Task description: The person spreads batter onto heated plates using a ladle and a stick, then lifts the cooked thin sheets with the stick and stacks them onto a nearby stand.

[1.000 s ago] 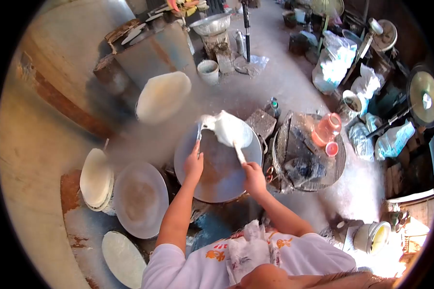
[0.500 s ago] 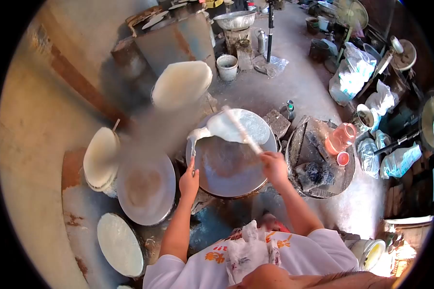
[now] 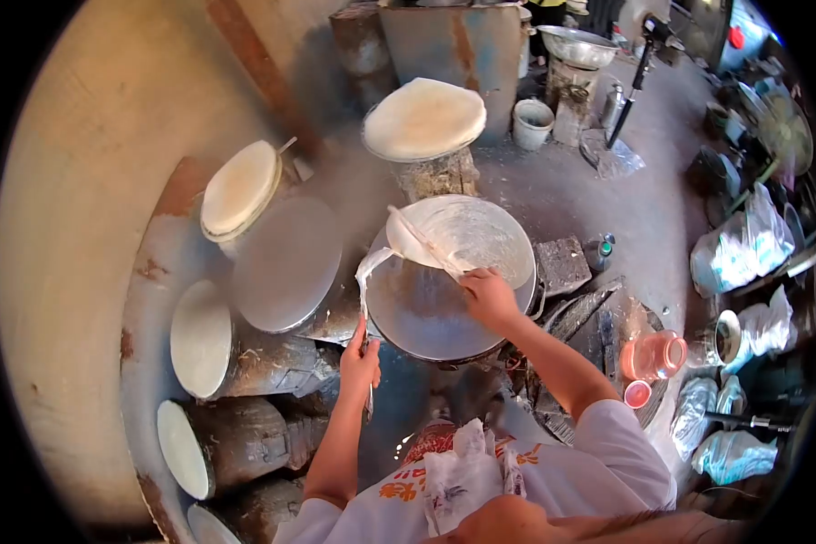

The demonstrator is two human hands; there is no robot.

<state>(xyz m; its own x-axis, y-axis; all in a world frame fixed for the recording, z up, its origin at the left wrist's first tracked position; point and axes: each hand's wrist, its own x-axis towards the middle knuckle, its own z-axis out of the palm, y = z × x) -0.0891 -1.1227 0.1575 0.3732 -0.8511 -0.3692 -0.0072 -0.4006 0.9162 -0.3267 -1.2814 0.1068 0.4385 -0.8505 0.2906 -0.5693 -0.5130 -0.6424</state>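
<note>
My left hand (image 3: pixel 360 367) is closed around the handle of a batter-coated ladle (image 3: pixel 366 276), held upright at the near left edge of a round griddle (image 3: pixel 431 317). My right hand (image 3: pixel 491 297) grips a flat wooden stick (image 3: pixel 437 254), slanting up and left over the griddle. Its far end overlaps the head of the ladle. White batter (image 3: pixel 490 238) covers the griddle's far part, while the near part shows grey-blue metal.
Pale round sheets lie stacked on stands behind (image 3: pixel 424 120) and at the left (image 3: pixel 240 190). Another grey round plate (image 3: pixel 288 263) stands left under haze, with white-topped drums (image 3: pixel 201 340) below. At right are a brick (image 3: pixel 562 265), a pink jar (image 3: pixel 653 355) and a red-rimmed lid (image 3: pixel 637 393).
The view has turned left, so the surroundings shift right. The wooden stick and ladle head have come closer together. Haze over the left side has thinned.
</note>
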